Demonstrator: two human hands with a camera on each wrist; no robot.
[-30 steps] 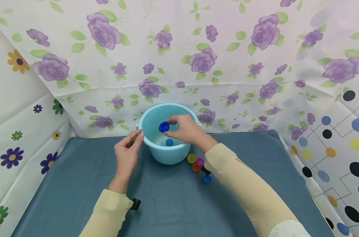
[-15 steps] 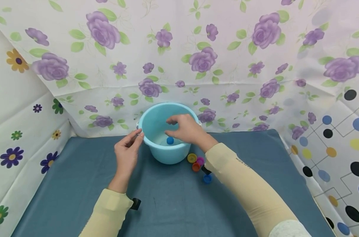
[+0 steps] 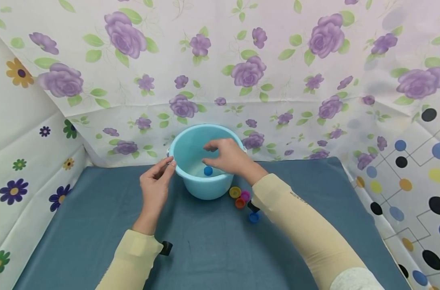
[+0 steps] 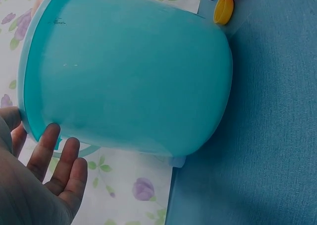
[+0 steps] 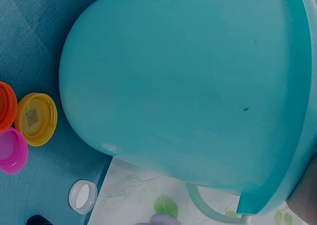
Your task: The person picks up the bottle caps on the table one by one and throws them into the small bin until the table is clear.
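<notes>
A light-blue bucket (image 3: 207,189) stands at the back of the table. My left hand (image 3: 156,189) pinches its left rim between thumb and forefinger; in the left wrist view the other fingers (image 4: 63,165) spread beside the bucket wall. Over the bucket's opening is my right hand (image 3: 225,157), thumb and forefinger apart with nothing between them. A small round blue thing (image 3: 208,170) lies inside on the bucket's floor. Part of the inside is hidden behind the right hand and the front wall.
Right of the bucket lie a yellow cap (image 3: 235,192), a pink cap (image 3: 245,195), an orange cap (image 3: 240,203) and a blue cap (image 3: 254,217). The right wrist view also shows a clear whitish cap (image 5: 82,196). A flowered sheet (image 3: 205,80) hangs close behind.
The dark-blue cap that my right thumb and forefinger pinched has been let go over the bucket and is out of sight. Both hands have stayed in place.
</notes>
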